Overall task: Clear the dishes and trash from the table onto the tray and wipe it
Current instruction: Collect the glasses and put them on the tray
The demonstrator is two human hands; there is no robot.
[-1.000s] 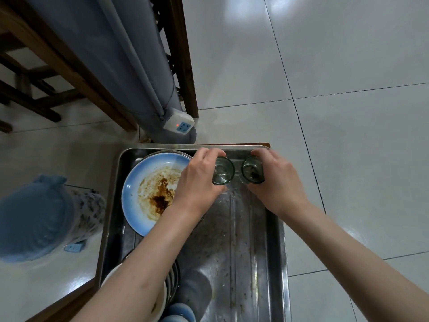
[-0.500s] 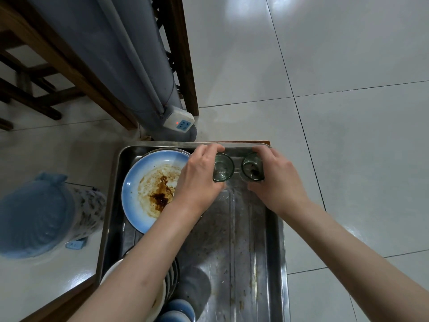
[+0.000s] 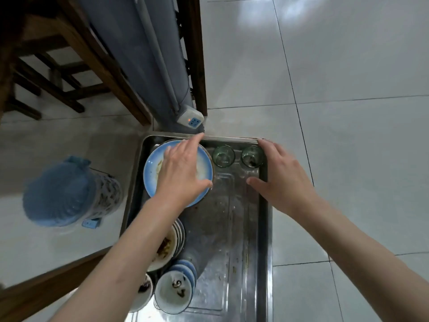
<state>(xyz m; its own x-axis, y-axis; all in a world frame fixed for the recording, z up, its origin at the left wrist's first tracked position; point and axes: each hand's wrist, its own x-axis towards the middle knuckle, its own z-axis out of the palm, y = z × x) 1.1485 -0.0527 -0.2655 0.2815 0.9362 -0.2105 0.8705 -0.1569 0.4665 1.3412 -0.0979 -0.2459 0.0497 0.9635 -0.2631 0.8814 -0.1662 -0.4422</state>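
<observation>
Tray runs lengthwise away from the person, its middle and right lane bare metal. Two green glasses stand upright at its far rim. Left hand spreads wide over the blue plate; right hand hovers open beside the right edge.

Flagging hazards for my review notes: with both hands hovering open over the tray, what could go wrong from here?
The right hand is beside the right glass and could tip it. The left hand above the soiled blue plate may pick up sauce. The stacked bowls at the tray's near end look unsteady.
</observation>
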